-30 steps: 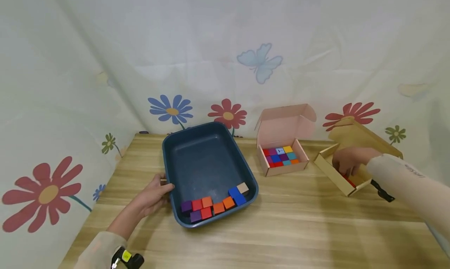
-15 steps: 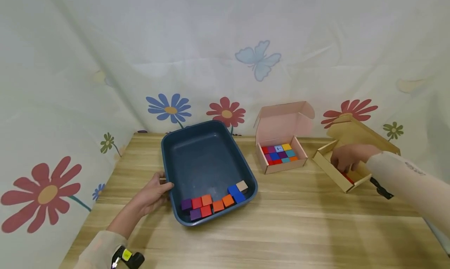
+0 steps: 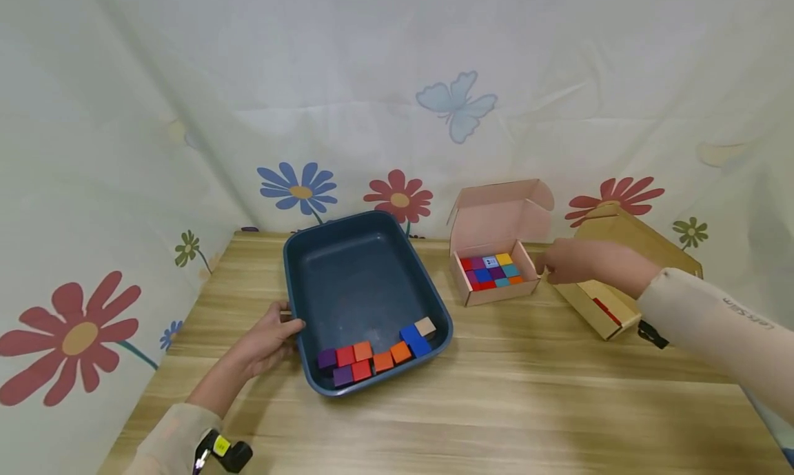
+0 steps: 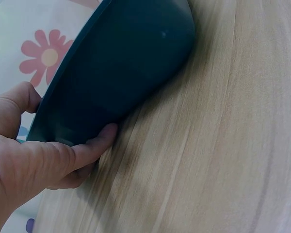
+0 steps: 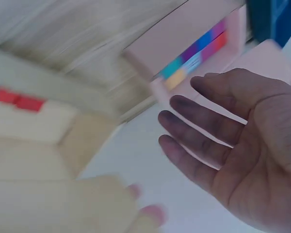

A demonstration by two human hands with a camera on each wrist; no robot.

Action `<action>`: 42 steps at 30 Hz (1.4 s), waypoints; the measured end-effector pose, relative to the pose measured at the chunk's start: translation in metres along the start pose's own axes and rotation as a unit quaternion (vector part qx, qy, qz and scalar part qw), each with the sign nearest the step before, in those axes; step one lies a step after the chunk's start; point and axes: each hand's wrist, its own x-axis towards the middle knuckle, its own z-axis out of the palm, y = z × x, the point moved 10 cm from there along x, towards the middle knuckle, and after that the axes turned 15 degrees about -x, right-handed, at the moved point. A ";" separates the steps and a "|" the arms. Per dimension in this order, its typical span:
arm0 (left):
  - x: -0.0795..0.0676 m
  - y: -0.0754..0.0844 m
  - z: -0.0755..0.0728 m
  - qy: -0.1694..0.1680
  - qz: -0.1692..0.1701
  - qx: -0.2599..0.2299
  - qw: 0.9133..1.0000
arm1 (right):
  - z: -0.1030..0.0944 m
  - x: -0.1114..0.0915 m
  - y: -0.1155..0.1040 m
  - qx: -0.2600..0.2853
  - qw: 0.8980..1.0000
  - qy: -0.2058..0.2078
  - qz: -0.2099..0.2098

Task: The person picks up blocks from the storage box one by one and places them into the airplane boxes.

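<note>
Shifts left from tan box (image 3: 586, 308) to beside pink box (image 3: 502, 296) with right hand (image 3: 571, 261), released | grips blue tray (image 3: 353, 282) by left rim with left hand (image 3: 273, 334), likely steadying

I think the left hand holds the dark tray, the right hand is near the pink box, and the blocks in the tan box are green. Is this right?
The blocks visible in the tan box are red, not green, as the right wrist view shows. The left hand holds the tray; the right hand is near the pink box.
</note>
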 end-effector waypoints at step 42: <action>0.000 0.001 -0.002 -0.005 0.005 -0.015 1.000 | -0.056 0.146 -0.269 -0.048 0.971 0.072 -0.224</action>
